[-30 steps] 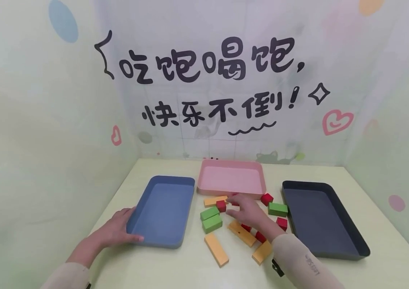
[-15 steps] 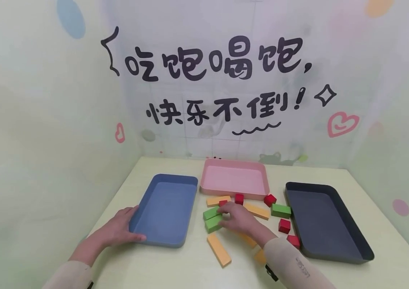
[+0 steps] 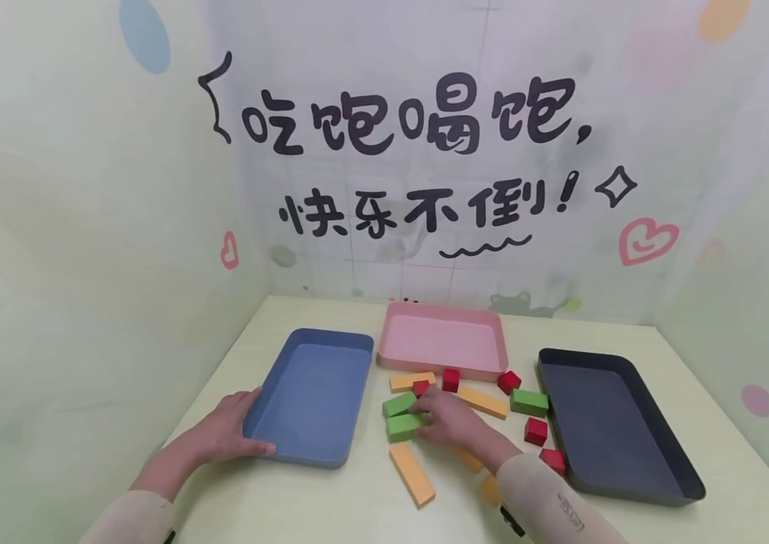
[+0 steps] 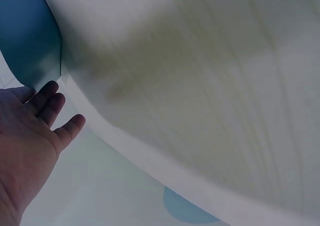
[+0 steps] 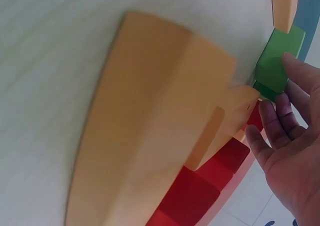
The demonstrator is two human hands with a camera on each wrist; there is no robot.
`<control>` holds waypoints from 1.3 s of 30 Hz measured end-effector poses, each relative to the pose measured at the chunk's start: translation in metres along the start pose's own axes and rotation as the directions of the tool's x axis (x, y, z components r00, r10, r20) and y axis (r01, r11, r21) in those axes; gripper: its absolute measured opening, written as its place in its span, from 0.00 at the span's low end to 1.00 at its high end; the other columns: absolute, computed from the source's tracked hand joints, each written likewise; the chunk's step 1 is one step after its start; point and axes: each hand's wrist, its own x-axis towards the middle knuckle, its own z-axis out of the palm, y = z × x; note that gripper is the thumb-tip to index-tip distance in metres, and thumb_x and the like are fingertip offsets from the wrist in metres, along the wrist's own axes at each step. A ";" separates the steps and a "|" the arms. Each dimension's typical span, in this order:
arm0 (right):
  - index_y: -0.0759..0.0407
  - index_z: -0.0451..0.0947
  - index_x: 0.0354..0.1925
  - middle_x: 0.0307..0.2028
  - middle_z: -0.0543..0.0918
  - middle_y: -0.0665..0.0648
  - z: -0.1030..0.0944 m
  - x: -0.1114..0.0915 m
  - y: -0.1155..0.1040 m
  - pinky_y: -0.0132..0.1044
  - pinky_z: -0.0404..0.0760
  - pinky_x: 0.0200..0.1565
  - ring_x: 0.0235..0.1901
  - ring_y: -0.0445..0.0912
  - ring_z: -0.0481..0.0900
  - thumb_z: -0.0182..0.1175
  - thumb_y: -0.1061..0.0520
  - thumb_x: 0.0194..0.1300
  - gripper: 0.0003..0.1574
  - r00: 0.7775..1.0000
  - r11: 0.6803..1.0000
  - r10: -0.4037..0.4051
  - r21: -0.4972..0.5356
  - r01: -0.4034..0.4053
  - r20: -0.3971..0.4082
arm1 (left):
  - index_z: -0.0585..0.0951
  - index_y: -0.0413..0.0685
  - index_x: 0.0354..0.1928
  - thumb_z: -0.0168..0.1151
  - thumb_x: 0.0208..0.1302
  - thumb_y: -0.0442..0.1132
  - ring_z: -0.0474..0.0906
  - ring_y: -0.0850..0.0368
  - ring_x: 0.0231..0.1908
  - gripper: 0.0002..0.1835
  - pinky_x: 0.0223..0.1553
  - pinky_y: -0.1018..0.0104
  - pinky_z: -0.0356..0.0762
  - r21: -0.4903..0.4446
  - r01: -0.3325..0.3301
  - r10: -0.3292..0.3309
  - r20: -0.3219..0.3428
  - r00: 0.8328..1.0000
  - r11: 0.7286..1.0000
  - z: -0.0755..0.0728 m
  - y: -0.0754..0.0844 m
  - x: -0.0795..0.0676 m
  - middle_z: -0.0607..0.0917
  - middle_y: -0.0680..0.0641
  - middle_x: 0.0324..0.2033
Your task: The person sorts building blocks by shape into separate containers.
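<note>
My right hand (image 3: pixel 449 419) is low over the scattered blocks, its thumb and fingers pinching the right end of the nearer green block (image 3: pixel 400 428). The right wrist view shows the thumb against the side of this green block (image 5: pixel 272 58), with the other fingers curled beyond it. Just behind lies another green block (image 3: pixel 396 404), and a red cube (image 3: pixel 421 388) is partly hidden by the fingers. At the near left corner of the blue tray (image 3: pixel 316 459), my left hand (image 3: pixel 228 431) rests with fingers along the side and thumb along the front wall.
A pink tray (image 3: pixel 439 370) stands at the back and a dark grey tray (image 3: pixel 629 495) at the right. Yellow blocks (image 3: pixel 412 474), red cubes (image 3: pixel 535 431) and a green block (image 3: pixel 529 402) lie between the trays. Printed cloth walls enclose the table.
My right hand has moved left and down from above the middle blocks to the green pair. The nearer green block has turned slightly in its fingers. My left hand stays at the blue tray.
</note>
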 end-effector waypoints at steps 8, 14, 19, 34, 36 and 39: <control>0.58 0.84 0.52 0.44 0.77 0.49 0.001 0.000 0.000 0.37 0.80 0.46 0.41 0.42 0.73 0.72 0.57 0.58 0.23 1.000 1.000 -0.010 -0.026 0.010 0.012 | 0.58 0.23 0.70 0.77 0.46 0.61 0.60 0.24 0.64 0.63 0.61 0.33 0.63 -0.007 0.002 -0.002 0.005 1.000 1.000 0.002 -0.004 -0.001 0.66 0.22 0.63; 0.59 0.84 0.51 0.45 0.82 0.51 -0.004 0.000 0.000 0.43 0.81 0.50 0.42 0.44 0.76 0.72 0.55 0.58 0.22 1.000 1.000 0.002 -0.024 -0.001 0.031 | 0.58 0.24 0.70 0.77 0.45 0.60 0.60 0.25 0.63 0.62 0.61 0.33 0.63 -0.024 0.004 -0.004 -0.004 1.000 1.000 0.005 -0.004 -0.001 0.65 0.23 0.62; 0.56 0.84 0.52 0.42 0.82 0.47 -0.010 0.000 -0.001 0.40 0.82 0.47 0.40 0.42 0.76 0.73 0.53 0.57 0.23 0.996 0.997 0.057 0.046 -0.060 0.067 | 0.58 0.25 0.71 0.78 0.45 0.61 0.60 0.25 0.63 0.63 0.61 0.33 0.64 -0.016 0.004 -0.004 -0.005 1.000 1.000 0.006 -0.003 -0.001 0.65 0.23 0.63; 0.56 0.84 0.52 0.40 0.82 0.45 -0.022 0.011 -0.011 0.35 0.81 0.42 0.38 0.43 0.77 0.71 0.55 0.59 0.22 0.999 0.977 0.036 0.212 -0.032 -0.011 | 0.59 0.25 0.70 0.77 0.44 0.64 0.63 0.26 0.63 0.63 0.59 0.35 0.67 0.061 -0.008 0.008 0.003 1.000 0.998 0.000 0.001 0.000 0.67 0.24 0.62; 0.55 0.85 0.51 0.38 0.81 0.45 -0.023 0.013 -0.013 0.35 0.81 0.41 0.37 0.43 0.76 0.71 0.56 0.59 0.20 0.999 0.975 0.039 0.219 -0.031 -0.030 | 0.60 0.24 0.69 0.77 0.44 0.64 0.63 0.26 0.62 0.63 0.59 0.35 0.67 0.070 -0.015 0.014 0.005 1.000 0.997 0.000 0.000 0.000 0.67 0.24 0.61; 0.55 0.85 0.49 0.36 0.80 0.45 -0.026 0.018 -0.017 0.35 0.80 0.40 0.36 0.43 0.76 0.71 0.56 0.60 0.17 0.997 0.974 0.043 0.223 -0.028 -0.061 | 0.60 0.24 0.69 0.77 0.44 0.63 0.63 0.26 0.62 0.63 0.59 0.35 0.67 0.075 -0.023 0.023 0.004 1.000 0.997 0.000 0.000 0.001 0.67 0.23 0.61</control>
